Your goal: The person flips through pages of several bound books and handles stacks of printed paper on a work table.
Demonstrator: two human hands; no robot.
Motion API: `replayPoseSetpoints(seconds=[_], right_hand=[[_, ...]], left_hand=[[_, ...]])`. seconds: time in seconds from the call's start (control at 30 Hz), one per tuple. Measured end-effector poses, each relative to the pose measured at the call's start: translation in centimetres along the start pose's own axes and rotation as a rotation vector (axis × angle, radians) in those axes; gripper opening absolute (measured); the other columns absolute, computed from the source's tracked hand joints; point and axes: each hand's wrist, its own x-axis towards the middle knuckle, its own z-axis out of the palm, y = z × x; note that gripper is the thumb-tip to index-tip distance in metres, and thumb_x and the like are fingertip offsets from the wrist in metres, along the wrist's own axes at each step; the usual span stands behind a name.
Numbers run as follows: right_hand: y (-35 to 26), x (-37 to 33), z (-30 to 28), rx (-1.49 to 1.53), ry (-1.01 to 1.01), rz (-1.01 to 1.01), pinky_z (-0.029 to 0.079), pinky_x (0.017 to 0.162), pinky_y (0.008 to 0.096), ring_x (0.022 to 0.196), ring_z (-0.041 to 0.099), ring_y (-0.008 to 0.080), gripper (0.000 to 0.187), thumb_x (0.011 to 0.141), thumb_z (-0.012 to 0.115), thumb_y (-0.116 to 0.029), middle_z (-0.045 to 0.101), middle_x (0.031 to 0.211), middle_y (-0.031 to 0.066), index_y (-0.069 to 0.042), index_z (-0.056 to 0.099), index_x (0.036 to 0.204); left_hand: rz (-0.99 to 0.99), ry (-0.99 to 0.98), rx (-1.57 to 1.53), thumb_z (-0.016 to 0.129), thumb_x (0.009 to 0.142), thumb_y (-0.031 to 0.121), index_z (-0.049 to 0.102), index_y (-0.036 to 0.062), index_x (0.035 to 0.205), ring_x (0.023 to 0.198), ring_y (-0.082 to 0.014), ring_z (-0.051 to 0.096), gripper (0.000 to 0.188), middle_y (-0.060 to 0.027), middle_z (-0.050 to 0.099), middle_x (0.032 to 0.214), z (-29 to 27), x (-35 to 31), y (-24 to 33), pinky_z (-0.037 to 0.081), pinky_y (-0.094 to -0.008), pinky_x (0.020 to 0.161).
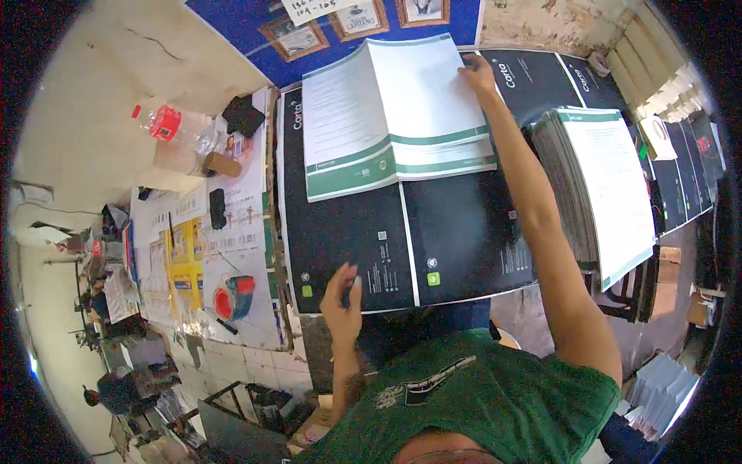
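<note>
Left hand (341, 303) near black printed sheets (468, 232), lower centre, grip loosely parted, right hand (479, 75) at green-banded sheets' (421, 100) edge, upper centre, grip unclear

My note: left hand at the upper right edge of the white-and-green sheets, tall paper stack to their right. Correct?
Not quite: the head view shows the right hand at that edge of the white-and-green sheets; the tall paper stack is to their right.

Right hand (479, 75): at the right edge of a creased white-and-green printed paper sheet (425, 93)
Left hand (341, 303): fingers parted, near edge of black printed sheets (456, 224)
Paper stack (607, 185): thick, white, green-banded, right side
Left table (251, 329): clear plastic bottle with red label (166, 122)
</note>
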Motion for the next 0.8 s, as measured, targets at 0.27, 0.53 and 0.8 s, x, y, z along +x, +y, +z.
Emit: replayPoseSetpoints(seconds=[0.27, 0.53, 0.8], right_hand=[[-2.8, 1.4, -2.3, -0.545, 0.132, -0.107, 0.050, 0.090, 0.0429, 0.104, 0.064, 0.0369, 0.066, 0.071, 0.077, -0.038, 0.066, 0.111, 0.0217, -0.006, 0.055, 0.125], [-17.4, -9.1, -10.6, -0.604, -0.022, -0.496, 0.052, 0.084, 0.0411, 0.094, 0.068, 0.0342, 0.052, 0.079, 0.074, -0.039, 0.067, 0.113, 0.0186, -0.004, 0.062, 0.116], [-20.1, -21.4, -27.7, -1.567, -0.520, -0.140, 0.052, 0.076, 0.0502, 0.080, 0.066, 0.0431, 0.096, 0.073, 0.047, -0.085, 0.066, 0.081, 0.0287, 0.009, 0.069, 0.077]], left_hand=[[0.084, 0.062, -0.011, 0.062, 0.092, 0.009, 0.056, 0.0002, 0.127, 0.099, -0.0181, 0.064, 0.036, -0.0139, 0.067, 0.110, -4.9, -2.9, 0.5, 0.049, -0.0315, 0.088], [0.233, 0.038, -0.129, 0.066, 0.091, 0.014, 0.061, 0.0018, 0.120, 0.084, -0.0116, 0.062, 0.032, -0.0080, 0.068, 0.096, -0.9, 2.5, -3.0, 0.049, -0.0264, 0.076], [0.207, -0.039, -0.082, 0.068, 0.090, 0.019, 0.064, 0.0046, 0.117, 0.071, -0.0063, 0.057, 0.030, -0.0046, 0.068, 0.087, 2.4, 2.3, -5.1, 0.045, -0.0223, 0.061]])
